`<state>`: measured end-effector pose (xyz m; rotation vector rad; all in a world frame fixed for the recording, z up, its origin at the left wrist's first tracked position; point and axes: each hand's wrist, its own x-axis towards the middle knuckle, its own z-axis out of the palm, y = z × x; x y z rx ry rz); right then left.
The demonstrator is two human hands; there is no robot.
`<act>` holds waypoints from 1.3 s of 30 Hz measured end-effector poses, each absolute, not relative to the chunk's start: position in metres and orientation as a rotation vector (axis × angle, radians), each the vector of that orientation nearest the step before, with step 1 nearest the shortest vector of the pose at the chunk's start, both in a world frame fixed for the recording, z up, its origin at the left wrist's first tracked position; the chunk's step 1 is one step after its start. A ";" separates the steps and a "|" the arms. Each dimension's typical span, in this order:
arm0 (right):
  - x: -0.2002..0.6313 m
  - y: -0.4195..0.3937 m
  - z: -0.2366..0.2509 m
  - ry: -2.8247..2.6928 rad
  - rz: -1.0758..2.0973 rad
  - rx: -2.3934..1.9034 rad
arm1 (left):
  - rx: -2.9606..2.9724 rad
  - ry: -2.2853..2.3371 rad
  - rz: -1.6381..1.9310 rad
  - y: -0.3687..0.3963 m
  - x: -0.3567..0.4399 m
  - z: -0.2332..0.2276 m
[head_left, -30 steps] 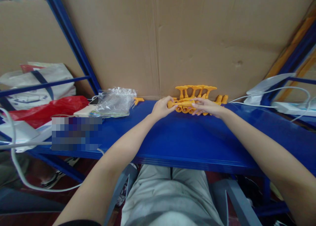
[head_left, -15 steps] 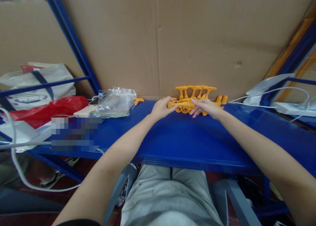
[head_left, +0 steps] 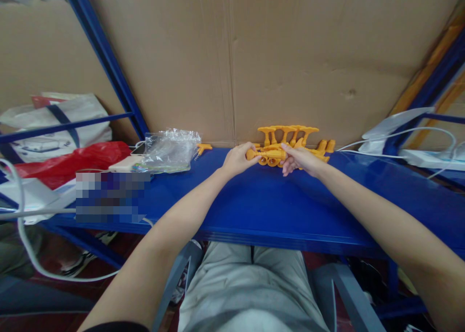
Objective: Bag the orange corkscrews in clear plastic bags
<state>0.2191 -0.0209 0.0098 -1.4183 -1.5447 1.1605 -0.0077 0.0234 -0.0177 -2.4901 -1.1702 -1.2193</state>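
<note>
A cluster of orange plastic parts [head_left: 273, 154] lies at the back of the blue shelf [head_left: 276, 201], against the cardboard wall. My left hand [head_left: 238, 159] grips the left end of the cluster. My right hand [head_left: 298, 158] pinches its right side, fingers curled over the parts. Behind them a row of upright orange T-shaped pieces [head_left: 286, 132] leans on the cardboard. Two small orange pieces [head_left: 326, 145] stand just right of my right hand. One loose orange piece [head_left: 203, 148] lies to the left.
A crumpled clear plastic bag [head_left: 169, 150] lies left of my hands, over a phone. Further left are a red bag [head_left: 69, 160] and a white bag [head_left: 54, 119]. White cables [head_left: 399, 153] and a white box sit at the right. The cardboard wall [head_left: 254, 56] backs the shelf.
My right hand has slid slightly left and closed more tightly on the orange parts. My left hand has stayed in place.
</note>
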 end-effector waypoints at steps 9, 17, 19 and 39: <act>0.230 -0.012 -0.001 -1.721 1.049 -1.195 | -2.468 -1.198 -1.215 0.032 -0.013 -0.020; 0.234 -0.005 -0.005 -1.738 0.968 -1.148 | -2.472 -1.163 -1.263 0.033 -0.014 -0.021; 0.233 -0.005 -0.004 -1.728 0.944 -1.194 | -2.473 -1.164 -1.261 0.033 -0.014 -0.021; 0.227 -0.014 0.003 -1.709 1.022 -1.287 | -2.467 -1.151 -1.225 0.033 -0.013 -0.022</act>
